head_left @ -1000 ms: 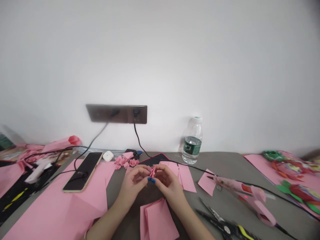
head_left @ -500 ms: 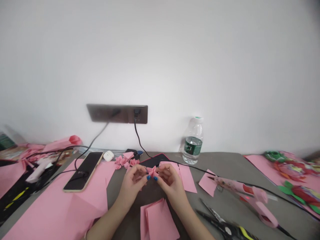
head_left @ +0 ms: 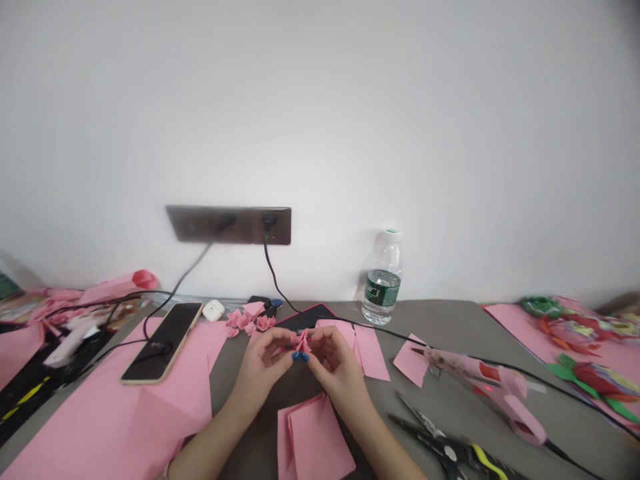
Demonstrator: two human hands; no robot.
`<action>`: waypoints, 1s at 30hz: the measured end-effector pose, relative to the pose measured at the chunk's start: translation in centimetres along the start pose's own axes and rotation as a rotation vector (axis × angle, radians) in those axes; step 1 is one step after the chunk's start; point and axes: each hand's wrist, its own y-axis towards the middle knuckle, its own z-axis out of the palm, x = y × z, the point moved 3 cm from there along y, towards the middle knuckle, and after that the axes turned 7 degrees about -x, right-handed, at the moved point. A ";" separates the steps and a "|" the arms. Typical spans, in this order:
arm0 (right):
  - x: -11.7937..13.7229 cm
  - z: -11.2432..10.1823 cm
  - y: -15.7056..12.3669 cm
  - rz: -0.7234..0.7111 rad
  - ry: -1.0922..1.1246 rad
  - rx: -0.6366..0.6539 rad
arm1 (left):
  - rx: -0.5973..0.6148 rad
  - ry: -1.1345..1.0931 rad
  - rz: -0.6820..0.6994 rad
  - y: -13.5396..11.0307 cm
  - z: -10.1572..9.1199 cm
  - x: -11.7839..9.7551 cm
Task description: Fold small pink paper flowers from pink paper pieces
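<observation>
Between my two hands is a small folded pink paper flower (head_left: 302, 341), held up over the grey table. My left hand (head_left: 265, 363) pinches its left side with thumb and fingers. On the other side my right hand (head_left: 337, 367) pinches it the same way, and both blue-nailed thumbs meet at its near edge. Part of the paper is hidden behind the fingers. Just below the hands lies a stack of pink paper squares (head_left: 317, 437). Several finished-looking small pink paper flowers (head_left: 245, 320) sit in a cluster beyond my left hand.
A phone (head_left: 163, 343) and white earbud case (head_left: 213, 310) lie left, beside large pink sheets (head_left: 125, 427). A water bottle (head_left: 383, 280) stands by the wall. To the right are a pink glue gun (head_left: 480, 377), pliers (head_left: 445, 443) and colourful flower crafts (head_left: 575, 333). A black cable (head_left: 390, 330) crosses the table.
My thumbs have come together, and the paper flower between them looks narrower, squeezed at its near edge. The whole view has shifted slightly.
</observation>
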 end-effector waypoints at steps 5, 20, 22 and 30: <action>0.7 0.0 0.0 -0.063 -0.025 -0.014 | 0.013 -0.036 0.062 -0.1 0.1 -0.4; 2.2 -0.2 -0.1 -0.237 -0.228 -0.014 | 0.003 0.017 0.116 -0.4 0.4 -0.8; 2.2 -0.3 0.0 -0.215 -0.223 -0.019 | 0.007 0.039 0.114 -0.4 0.4 -0.9; 1.5 -0.3 0.0 -0.133 -0.179 -0.003 | 0.003 0.102 0.054 -0.5 0.4 -0.9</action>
